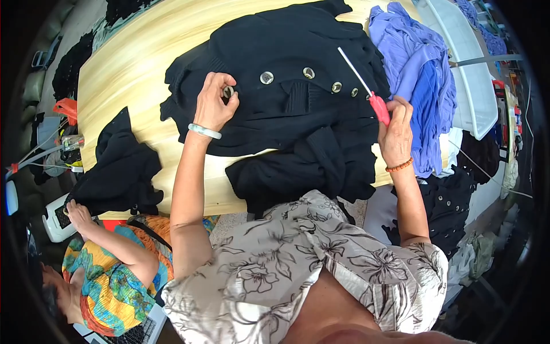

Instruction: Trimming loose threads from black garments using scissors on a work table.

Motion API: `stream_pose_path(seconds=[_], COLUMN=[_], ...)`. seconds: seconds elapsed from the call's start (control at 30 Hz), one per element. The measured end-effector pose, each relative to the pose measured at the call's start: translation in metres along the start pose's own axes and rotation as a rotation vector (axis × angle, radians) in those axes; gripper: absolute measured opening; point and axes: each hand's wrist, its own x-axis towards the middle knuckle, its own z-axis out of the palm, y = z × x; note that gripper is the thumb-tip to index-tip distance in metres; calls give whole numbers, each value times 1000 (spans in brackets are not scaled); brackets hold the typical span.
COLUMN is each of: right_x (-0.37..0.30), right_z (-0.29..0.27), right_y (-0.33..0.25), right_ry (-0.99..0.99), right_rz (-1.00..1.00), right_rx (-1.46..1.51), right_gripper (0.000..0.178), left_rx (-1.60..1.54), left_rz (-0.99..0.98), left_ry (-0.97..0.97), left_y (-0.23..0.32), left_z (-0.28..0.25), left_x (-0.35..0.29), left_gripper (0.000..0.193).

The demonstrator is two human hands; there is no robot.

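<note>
Blk garment point(286, 43) is spread over upper ctr of frame on a pale wood table point(132, 69): soft, creased, w/ ribbed parts & a row of round, shiny grey-brown btns point(309, 73). The leftmost btn point(228, 92) is pinched btwn thumb & fingers of L hand point(215, 106), left of ctr. Red-handled tool point(378, 109) w/ thin metal shaft is gripped in R hand point(396, 132), right of ctr, tip aimed up-left.

Left hand point(213, 105) in pinch (apparently)
</note>
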Motion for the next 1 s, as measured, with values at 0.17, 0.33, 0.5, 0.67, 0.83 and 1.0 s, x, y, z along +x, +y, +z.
stream_pose_path(seconds=[0.17, 0.33, 0.5, 0.67, 0.83, 1.0], right_x=[3, 7, 18, 10, 4, -3], right_z=[11, 25, 30, 23, -1, -3], right_y=[-17, -58, -90, -74, -66, -63], right_ry=[-287, -656, -784, -588, -572, -657], right_rz=[-167, -134, -174, -98, 8, -11], right_rx=[198, 354, 284, 411, 290, 196], right_gripper=[31, 18, 22, 20, 20, 25], left_rx=[-33, -102, -149, 262, 81, -17], left_rz=[-21, -1, -47, 313, 232, 159], left_ry=[-71, -90, -87, 147, -96, -249], left_y=[-8, -17, -20, 10, 25, 25], left_z=[-4, -2, -2, 6, 45, 44], left_x=[-1, -2, -3, 8, 31, 36], left_gripper=[22, 20, 10, 25, 31, 25])
